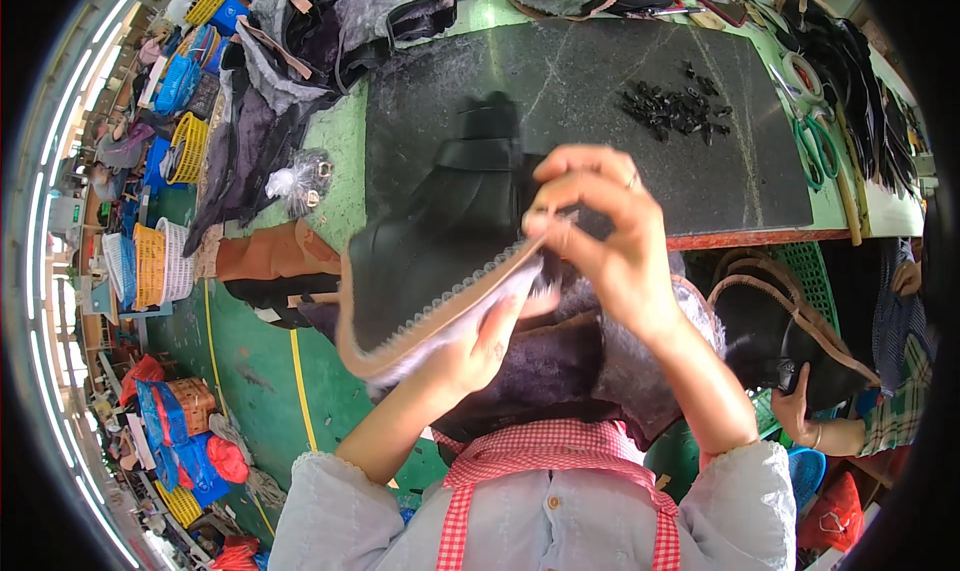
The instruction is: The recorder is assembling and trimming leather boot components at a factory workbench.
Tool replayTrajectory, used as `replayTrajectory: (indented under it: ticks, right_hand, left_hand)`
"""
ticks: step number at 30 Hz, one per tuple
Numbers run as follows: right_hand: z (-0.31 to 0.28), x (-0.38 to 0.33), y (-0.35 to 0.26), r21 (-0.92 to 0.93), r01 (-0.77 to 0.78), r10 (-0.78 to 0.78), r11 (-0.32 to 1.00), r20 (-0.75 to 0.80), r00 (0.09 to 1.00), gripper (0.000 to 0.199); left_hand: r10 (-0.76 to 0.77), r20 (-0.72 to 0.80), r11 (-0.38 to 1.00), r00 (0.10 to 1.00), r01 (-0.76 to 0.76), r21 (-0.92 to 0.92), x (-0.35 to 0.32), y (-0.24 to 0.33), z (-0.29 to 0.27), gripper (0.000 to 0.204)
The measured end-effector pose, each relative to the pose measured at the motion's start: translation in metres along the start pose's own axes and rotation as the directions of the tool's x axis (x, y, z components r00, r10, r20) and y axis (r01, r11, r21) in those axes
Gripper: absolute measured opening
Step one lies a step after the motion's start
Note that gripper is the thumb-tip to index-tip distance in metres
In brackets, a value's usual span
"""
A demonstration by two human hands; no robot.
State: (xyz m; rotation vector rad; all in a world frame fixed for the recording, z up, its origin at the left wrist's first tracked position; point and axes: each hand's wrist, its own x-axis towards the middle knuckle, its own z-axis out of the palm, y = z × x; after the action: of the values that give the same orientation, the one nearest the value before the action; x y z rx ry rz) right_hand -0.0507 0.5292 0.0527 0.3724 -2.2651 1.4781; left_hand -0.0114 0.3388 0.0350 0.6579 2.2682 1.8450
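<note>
A black leather boot upper (440, 231), with a tan edge band, scalloped stitching and a pale furry lining, is held up in front of me, its strap end blurred. My left hand (485, 346) supports it from below against the furry side; its fingertips are partly hidden behind the edge. With thumb and fingers bent together, my right hand (605, 226) pinches the right end of the tan edge. More fur-lined pieces (560, 366) lie across my lap, over the red checked apron (550, 451).
A dark work board (590, 71) carries a pile of small black parts (680, 106). Green-handled scissors (818, 151) lie at its right. Grey furry uppers (265, 101) and a clear bag (300, 183) are at left. A co-worker's hand (795, 411) holds another black upper (765, 326) at right.
</note>
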Motion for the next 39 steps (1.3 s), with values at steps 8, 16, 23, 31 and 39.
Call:
replayTrajectory:
  ticks: [8,16,23,31,39]
  right_hand:
    - [-0.007,-0.003,0.023,0.331,-0.104,0.158,0.938,-0.140,0.977,0.011]
    - [-0.021,-0.004,-0.025,0.198,-0.107,0.123,0.974,-0.072,0.990,0.060]
    - [-0.030,-0.007,-0.032,0.045,-0.029,0.030,0.999,-0.041,0.999,0.029]
    - [-0.017,-0.008,-0.018,0.187,-0.023,0.092,0.982,-0.369,0.925,0.022]
    - [-0.001,-0.021,0.016,0.635,-0.732,0.443,0.247,0.598,0.668,0.040]
  left_hand:
    - [-0.080,0.212,0.984,0.974,0.112,-0.142,-0.004,-0.018,-0.030,0.043]
    - [-0.111,0.111,0.959,0.988,0.136,-0.250,0.006,-0.018,-0.015,0.054]
    - [-0.125,0.063,0.929,0.990,0.139,-0.343,0.007,-0.016,-0.012,0.069]
    - [-0.061,-0.068,0.854,0.996,0.017,-0.519,0.035,0.002,-0.017,0.088]
    - [-0.274,0.138,0.962,0.952,0.272,0.032,0.122,0.041,-0.093,0.077]
